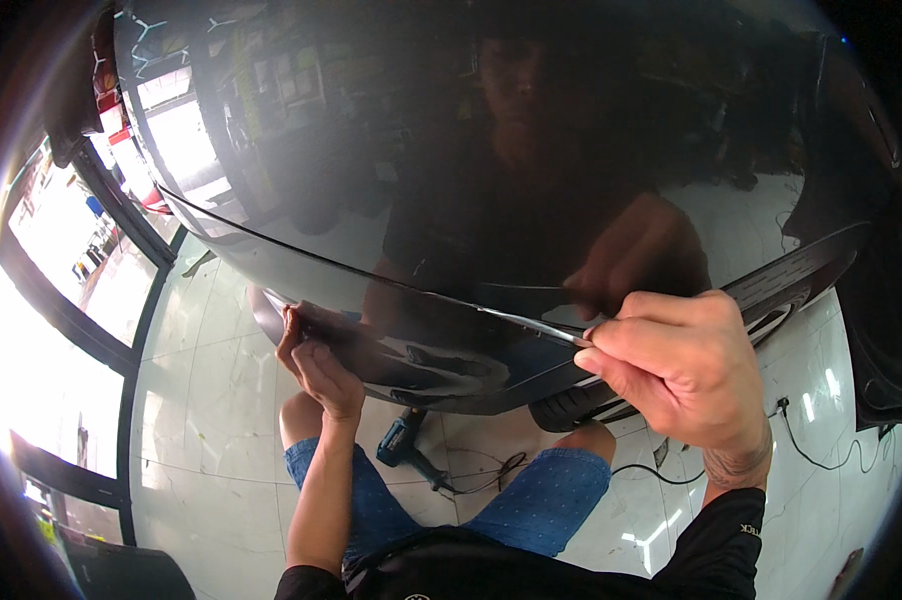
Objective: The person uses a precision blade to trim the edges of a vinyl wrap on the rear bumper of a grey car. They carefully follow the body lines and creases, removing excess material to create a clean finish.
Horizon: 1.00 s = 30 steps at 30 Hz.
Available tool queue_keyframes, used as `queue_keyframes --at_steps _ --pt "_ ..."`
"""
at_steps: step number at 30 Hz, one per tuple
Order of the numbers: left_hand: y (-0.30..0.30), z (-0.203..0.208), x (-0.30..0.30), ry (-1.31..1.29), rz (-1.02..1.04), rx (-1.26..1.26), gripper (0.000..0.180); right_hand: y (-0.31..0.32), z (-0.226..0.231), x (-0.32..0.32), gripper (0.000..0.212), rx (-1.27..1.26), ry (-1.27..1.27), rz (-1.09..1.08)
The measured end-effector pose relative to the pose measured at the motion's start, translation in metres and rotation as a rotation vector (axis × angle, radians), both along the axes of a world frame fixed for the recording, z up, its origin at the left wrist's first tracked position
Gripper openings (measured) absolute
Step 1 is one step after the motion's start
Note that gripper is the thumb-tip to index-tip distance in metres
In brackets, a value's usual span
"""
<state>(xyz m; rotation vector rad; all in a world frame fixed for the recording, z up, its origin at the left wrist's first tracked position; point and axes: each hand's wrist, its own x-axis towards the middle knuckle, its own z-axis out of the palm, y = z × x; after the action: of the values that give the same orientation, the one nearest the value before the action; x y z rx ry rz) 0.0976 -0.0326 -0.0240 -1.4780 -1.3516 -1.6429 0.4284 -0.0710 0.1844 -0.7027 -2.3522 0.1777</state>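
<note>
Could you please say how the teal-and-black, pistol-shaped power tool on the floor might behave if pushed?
The tool might slide readily on glossy pale tiles; its bent shape should resist rolling; its thin black cord would probably tug.

A black shirt (pixel 491 570) was worn, with a pale round emblem (pixel 418 597) printed on its front, only partly seen. Small light lettering (pixel 750 530) was borne on the shirt's right sleeve (pixel 711 552). Beyond that sleeve of the shirt, the right forearm (pixel 739 474) was marked with dark tattooed lines. Just beyond the shirt's front, blue shorts (pixel 549 495) patterned with small pale dots were worn.
</note>
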Motion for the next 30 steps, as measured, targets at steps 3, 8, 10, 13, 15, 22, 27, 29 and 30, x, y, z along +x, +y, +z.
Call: queue_keyframes --at_steps 3,8,10,13,15,22,27,29,30 --pt "0.002 -0.001 -0.001 0.015 0.002 0.019 0.024 0.000 0.000 0.002 0.013 -0.006 0.000 0.000" --pt "-0.001 0.003 0.001 0.014 0.023 0.004 0.022 -0.001 0.001 0.004 0.012 -0.022 -0.002 0.001" --pt "-0.001 0.002 0.001 0.003 0.013 0.000 0.022 -0.001 0.000 0.005 0.012 -0.014 0.002 0.001" --pt "0.000 0.004 0.003 0.024 0.014 0.012 0.023 -0.001 0.002 0.007 0.012 -0.022 0.004 -0.005" --pt "0.001 0.002 0.003 0.007 0.002 -0.004 0.021 0.000 0.004 0.008 0.014 -0.021 -0.005 -0.002" --pt "0.004 -0.015 -0.008 -0.201 -0.227 -0.046 0.021 0.012 0.037 0.012 0.011 0.041 -0.132 0.106" --pt "0.003 -0.003 -0.002 0.031 0.022 0.001 0.023 0.013 0.034 0.012 0.011 0.025 -0.090 0.112" --pt "0.002 0.000 -0.001 -0.006 0.001 -0.023 0.023 0.012 0.031 0.013 0.013 0.050 -0.085 0.103" --pt "0.001 0.003 0.002 0.009 0.015 -0.035 0.023 0.012 0.032 0.013 0.014 0.060 -0.084 0.098"
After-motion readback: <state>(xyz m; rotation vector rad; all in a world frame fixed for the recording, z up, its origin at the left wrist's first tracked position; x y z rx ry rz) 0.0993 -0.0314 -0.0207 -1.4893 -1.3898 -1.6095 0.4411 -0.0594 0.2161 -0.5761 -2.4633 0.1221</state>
